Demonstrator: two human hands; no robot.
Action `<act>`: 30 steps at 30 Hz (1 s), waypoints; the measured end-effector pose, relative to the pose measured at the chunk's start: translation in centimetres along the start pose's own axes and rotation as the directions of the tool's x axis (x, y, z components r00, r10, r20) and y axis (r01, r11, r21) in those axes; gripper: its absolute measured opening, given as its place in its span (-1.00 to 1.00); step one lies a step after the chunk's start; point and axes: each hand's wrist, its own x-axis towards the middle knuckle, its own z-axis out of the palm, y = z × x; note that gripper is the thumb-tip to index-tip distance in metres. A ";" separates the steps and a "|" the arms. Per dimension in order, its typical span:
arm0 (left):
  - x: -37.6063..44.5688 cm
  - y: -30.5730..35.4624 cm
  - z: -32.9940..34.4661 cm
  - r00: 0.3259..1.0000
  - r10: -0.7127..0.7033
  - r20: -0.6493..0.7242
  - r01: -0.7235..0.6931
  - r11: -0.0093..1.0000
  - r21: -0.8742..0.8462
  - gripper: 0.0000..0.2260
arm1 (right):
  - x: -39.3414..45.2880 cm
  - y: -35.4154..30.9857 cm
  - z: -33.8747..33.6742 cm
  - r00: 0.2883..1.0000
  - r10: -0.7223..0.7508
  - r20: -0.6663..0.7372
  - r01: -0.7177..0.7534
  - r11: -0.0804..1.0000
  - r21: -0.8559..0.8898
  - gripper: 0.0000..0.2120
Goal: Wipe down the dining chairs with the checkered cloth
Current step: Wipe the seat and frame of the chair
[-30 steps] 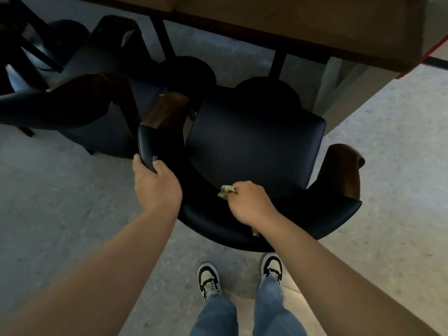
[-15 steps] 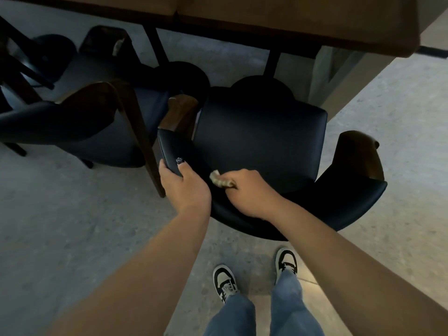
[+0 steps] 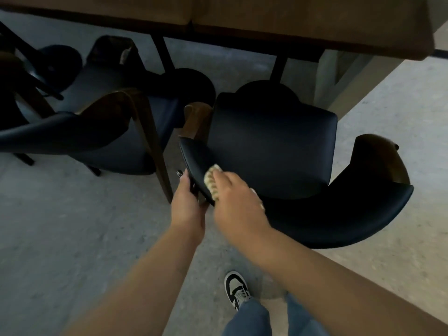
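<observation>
Right hand [image 3: 232,197] presses checkered cloth [image 3: 211,181] on chair [image 3: 269,151] backrest at 9 o'clock. Left hand [image 3: 188,202] grip curls round the rim. Cloth may slip out; chair may swivel.

A pale checkered cloth [image 3: 212,181], bunched up, lies pressed against the curved dark-upholstered backrest of a dining chair [image 3: 271,146] with brown wooden arm ends, standing at the table.

You are standing in a dining area: a long wooden counter [image 3: 266,23] runs across the top of the frame, dark padded chairs [image 3: 274,151] with wooden arms are pulled up beneath it, and pale speckled floor [image 3: 60,238] spreads below.
</observation>
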 end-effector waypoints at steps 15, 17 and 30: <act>-0.8 1.9 1.0 0.998 0.023 -0.050 -0.009 0.968 0.250 -0.65 | 2.2 1.1 0.2 0.983 -0.168 0.075 0.172 0.984 -0.055 -0.47; -0.6 1.7 2.6 0.983 0.129 -0.128 -0.064 0.904 0.422 -0.55 | -0.5 2.8 -1.0 0.970 -0.209 0.126 0.218 0.974 -0.061 -0.47; -7.8 -5.9 12.2 0.701 0.256 0.666 -0.601 -0.291 0.744 -0.41 | -8.5 20.7 -13.8 0.927 -0.311 0.208 0.369 0.850 -0.377 -0.42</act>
